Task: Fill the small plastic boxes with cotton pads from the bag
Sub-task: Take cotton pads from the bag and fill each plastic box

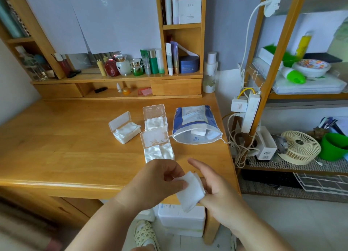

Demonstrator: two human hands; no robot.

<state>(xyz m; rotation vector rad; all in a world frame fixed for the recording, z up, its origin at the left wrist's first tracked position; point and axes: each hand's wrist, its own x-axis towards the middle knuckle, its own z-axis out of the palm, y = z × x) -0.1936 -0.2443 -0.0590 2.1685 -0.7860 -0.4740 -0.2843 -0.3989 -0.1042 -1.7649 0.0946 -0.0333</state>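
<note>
Just in front of the nearest box (158, 149), above the desk's near edge, a small stack of white cotton pads (190, 191) was held between both hands. The left hand (156, 181) pinched the stack's upper left corner with thumb and fingers closed on it; the right hand (216, 188) gripped its right side from below, the index finger pointing up and away towards the box. That nearest box stood with its clear lid raised and its tray packed with white pads. Directly behind it, touching or nearly touching, a second box (155, 116) stood the same way, lid up and full of pads. To the left of these two, set apart and turned at an angle, a third box (124, 127) also had its lid open and pads heaped inside. To the right of the nearest box lay the blue and white drawstring bag (195, 124), its mouth open towards the near side, with a few white pads visible inside and the word OPEN printed on the lip. All of these rested on the wooden desk (66, 147). Behind the boxes, along the desk's rear shelf, stood a row of cosmetic bottles and jars (139, 65). Right of the bag, beyond the desk's edge, a white power strip (250, 113) hung on a wooden rack (273, 62) with tangled cords beneath it.
</note>
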